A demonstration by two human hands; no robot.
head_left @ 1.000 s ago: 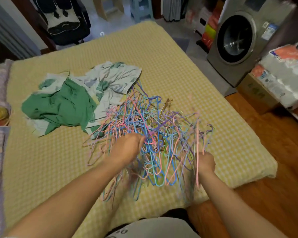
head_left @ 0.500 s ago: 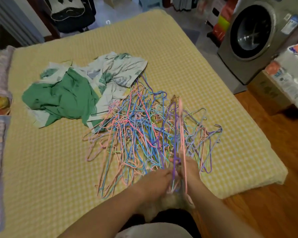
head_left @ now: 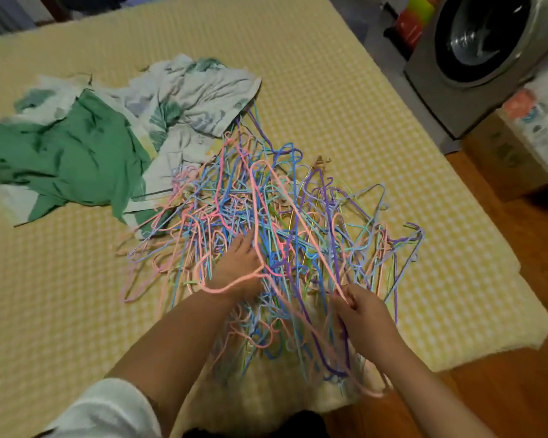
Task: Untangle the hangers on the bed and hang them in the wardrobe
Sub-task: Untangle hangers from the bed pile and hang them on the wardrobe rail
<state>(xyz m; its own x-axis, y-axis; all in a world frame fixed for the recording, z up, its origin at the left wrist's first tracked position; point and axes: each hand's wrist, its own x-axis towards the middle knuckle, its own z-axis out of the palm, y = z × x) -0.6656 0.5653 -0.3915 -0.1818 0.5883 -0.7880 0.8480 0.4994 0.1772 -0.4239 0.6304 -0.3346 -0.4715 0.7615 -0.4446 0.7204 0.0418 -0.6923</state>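
Dozens of thin wire hangers (head_left: 266,235) lie knotted near the front edge of the bed (head_left: 329,74); nearest me, the right hand (head_left: 361,311) pinches pink wires, while the left hand (head_left: 239,263) reaches into the pile, fingers hidden, so I cannot tell its grip. They look light, springy and snag-prone, best taken by a hook or shoulder. No shared long axis shows, though many wires run from the front edge toward the clothes (head_left: 108,137) beyond.

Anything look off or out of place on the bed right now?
Yes. The hangers are one knotted heap, and its near end spills over the bed edge. A pink hanger loops over the left hand; the right hand pinches its strand. Crumpled clothes lie beside the heap.
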